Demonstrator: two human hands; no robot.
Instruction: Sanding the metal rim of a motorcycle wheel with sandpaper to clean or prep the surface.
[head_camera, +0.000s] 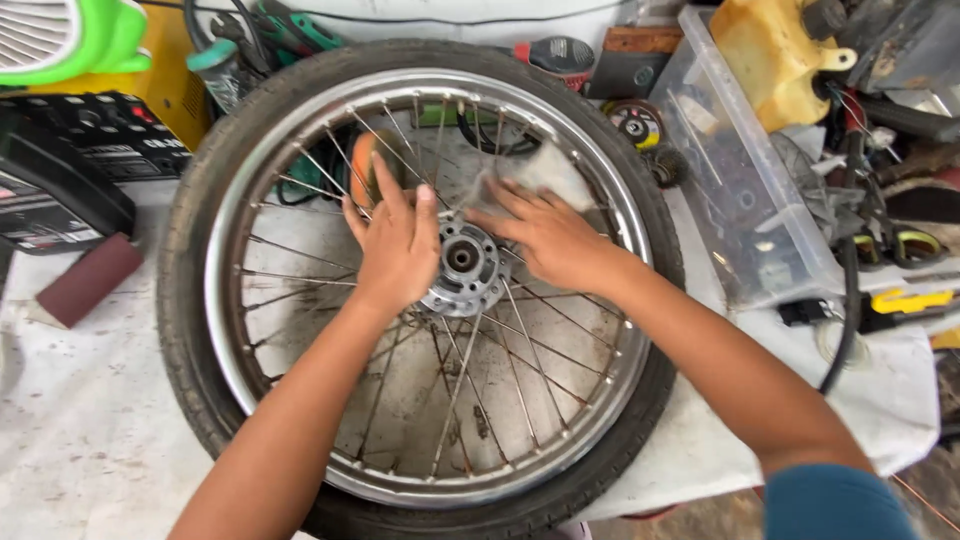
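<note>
A spoked wheel with a black tyre and a chrome rim lies flat on a white cloth-covered bench. Its metal hub sits in the middle. My left hand rests flat on the spokes just left of the hub, fingers spread. My right hand presses a pale piece of sandpaper or cloth against the spokes to the right of and above the hub. An orange object shows through the spokes beyond my left hand.
A clear plastic bin stands at the right, with a yellowish container behind it. A black and yellow machine and a reddish sanding block are at the left. Tools and cables crowd the right edge.
</note>
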